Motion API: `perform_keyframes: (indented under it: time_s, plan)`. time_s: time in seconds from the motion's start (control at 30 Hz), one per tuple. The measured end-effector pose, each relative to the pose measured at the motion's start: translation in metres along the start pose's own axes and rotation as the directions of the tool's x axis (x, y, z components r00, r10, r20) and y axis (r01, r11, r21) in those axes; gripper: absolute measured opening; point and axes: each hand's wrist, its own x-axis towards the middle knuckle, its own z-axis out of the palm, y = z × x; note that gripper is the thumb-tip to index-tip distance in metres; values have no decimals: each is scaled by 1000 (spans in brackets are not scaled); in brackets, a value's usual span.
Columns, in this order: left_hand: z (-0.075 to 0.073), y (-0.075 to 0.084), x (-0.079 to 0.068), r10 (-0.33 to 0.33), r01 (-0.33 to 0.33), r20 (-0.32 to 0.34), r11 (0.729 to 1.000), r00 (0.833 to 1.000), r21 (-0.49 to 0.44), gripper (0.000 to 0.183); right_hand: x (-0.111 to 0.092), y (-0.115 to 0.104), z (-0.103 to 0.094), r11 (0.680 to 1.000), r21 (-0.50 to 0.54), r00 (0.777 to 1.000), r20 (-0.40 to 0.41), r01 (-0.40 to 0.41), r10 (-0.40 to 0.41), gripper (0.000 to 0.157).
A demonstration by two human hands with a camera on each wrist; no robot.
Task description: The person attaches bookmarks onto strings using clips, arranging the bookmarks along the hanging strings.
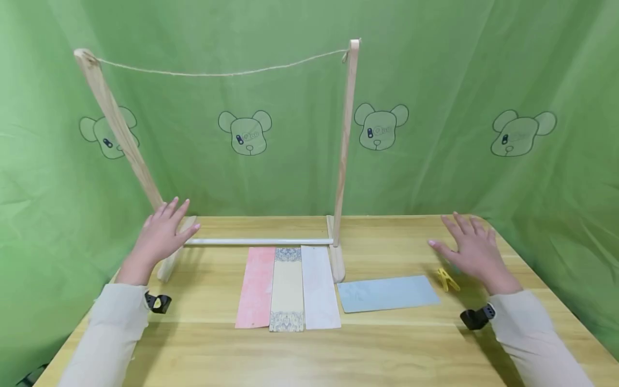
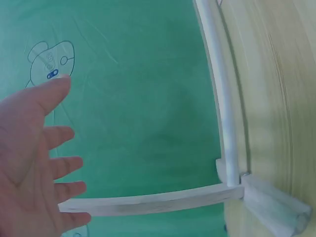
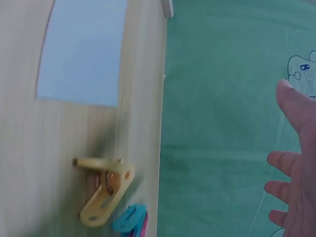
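My left hand [image 1: 162, 234] is held with fingers spread and nothing in it, in front of the left post of a wooden stand [image 1: 344, 140]. A string [image 1: 227, 74] sags between the tops of the two posts. Over the table's right side my right hand [image 1: 471, 250] also has its fingers spread and holds nothing. Nearest to it is a yellow clothespin [image 1: 448, 280]; a blue clothespin [image 3: 130, 218] shows beside that in the right wrist view. A light blue strip [image 1: 389, 294] lies left of the clothespins. Pink [image 1: 256, 287], cream patterned [image 1: 287, 287] and pale white [image 1: 320, 287] strips lie side by side.
A white rod [image 1: 261, 242] joins the stand's feet low across the back of the wooden table [image 1: 377, 355]. Behind the table hangs a green curtain [image 1: 300, 183] with printed bear heads. The stand's right foot [image 1: 338, 269] reaches forward between the white and blue strips.
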Motion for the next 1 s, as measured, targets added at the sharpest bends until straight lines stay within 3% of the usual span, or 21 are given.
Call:
perform_keyframes:
  time_s: [0.13,0.23,0.33,0.43,0.57,0.63,0.7,0.87,1.0]
  plan:
    - [5,-6,-4,-12,3,-162,998,987,-61,71,1,-6,2,999,32,1000,-12,17,-17,81]
    - [8,-9,-7,-48,12,-333,994,942,-110,65,3,-13,4,997,68,999,-19,33,-32,81]
    - [7,-13,-7,-101,12,-472,982,876,-187,57,10,-23,5,994,100,999,-21,48,-47,80]
    - [2,-19,-5,-189,10,-574,954,797,-300,50,19,-34,4,989,136,998,-15,58,-57,80]
    - [-6,-29,-2,-342,22,-652,894,676,-447,48,34,-50,1,980,191,998,3,58,-59,80]
    - [-8,-33,0,-423,45,-648,856,634,-515,50,42,-60,2,974,217,998,5,58,-60,81]
    - [-10,-36,2,-498,81,-610,810,616,-580,54,49,-71,4,967,249,999,2,52,-54,81]
    - [-11,-40,8,-618,146,-444,674,649,-724,63,65,-104,19,930,366,998,-67,32,-7,75]
    - [-8,-43,12,-645,147,-363,597,672,-789,63,78,-132,34,873,488,991,-123,17,49,69]
